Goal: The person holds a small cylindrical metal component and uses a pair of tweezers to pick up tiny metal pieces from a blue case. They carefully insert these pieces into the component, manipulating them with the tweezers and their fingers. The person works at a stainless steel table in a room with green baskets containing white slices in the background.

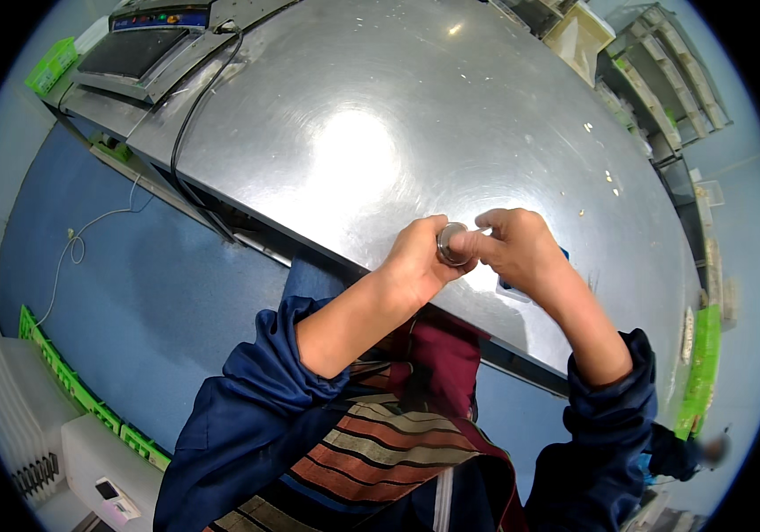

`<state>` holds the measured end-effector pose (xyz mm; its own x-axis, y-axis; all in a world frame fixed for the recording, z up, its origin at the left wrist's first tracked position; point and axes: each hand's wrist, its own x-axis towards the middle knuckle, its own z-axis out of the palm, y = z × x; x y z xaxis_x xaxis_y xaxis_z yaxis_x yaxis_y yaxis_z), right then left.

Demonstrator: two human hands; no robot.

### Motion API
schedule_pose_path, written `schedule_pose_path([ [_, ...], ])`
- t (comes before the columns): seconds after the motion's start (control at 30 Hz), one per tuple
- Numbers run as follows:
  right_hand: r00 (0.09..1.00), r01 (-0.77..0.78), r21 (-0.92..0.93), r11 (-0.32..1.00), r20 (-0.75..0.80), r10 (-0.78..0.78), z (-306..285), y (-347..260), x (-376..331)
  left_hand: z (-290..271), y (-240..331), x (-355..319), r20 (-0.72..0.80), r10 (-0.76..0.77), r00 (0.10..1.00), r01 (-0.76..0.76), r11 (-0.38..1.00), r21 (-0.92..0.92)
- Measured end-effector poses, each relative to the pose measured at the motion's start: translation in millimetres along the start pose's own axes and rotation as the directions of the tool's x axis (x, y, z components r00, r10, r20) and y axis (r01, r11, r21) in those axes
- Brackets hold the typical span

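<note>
My left hand (pixel 420 259) is closed around a small round metal cup (pixel 444 238), held tilted just above the near edge of the steel table. My right hand (pixel 517 248) is beside it, its thumb laid over the cup's mouth. The right index finger is bent and apart from the thumb, with a small bright patch between them that I cannot make out. What is inside the cup is hidden by the thumb. Under my right wrist, a small clear and blue item (pixel 511 289) lies on the table, partly covered.
The steel table (pixel 291 106) carries small pale crumbs (pixel 610 182) at the right. A scale-like machine (pixel 136 58) stands at the far left, a black cable (pixel 189 133) hanging over the edge. Green crates (pixel 70 377) stand on the blue floor. Racks (pixel 663 66) fill the far right.
</note>
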<state>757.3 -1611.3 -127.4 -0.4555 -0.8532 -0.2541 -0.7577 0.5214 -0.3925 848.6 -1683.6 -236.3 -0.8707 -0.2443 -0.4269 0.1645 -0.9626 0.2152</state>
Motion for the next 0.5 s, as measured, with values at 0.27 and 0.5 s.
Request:
schedule_pose_path([
  [0.27, 0.957, 0.174, -0.087, 0.981, -0.221, -0.189, 15, 9, 6, 8, 0, -5, -0.006, 0.021, 1.000, -0.021, 1.000, 0.019],
  [0.5, 0.997, -0.029, 0.297, 0.955, 0.079, 0.006, 2, -1, 2, 2, 5, -6, 0.138, -0.007, 0.990, 0.001, 0.999, 0.039],
])
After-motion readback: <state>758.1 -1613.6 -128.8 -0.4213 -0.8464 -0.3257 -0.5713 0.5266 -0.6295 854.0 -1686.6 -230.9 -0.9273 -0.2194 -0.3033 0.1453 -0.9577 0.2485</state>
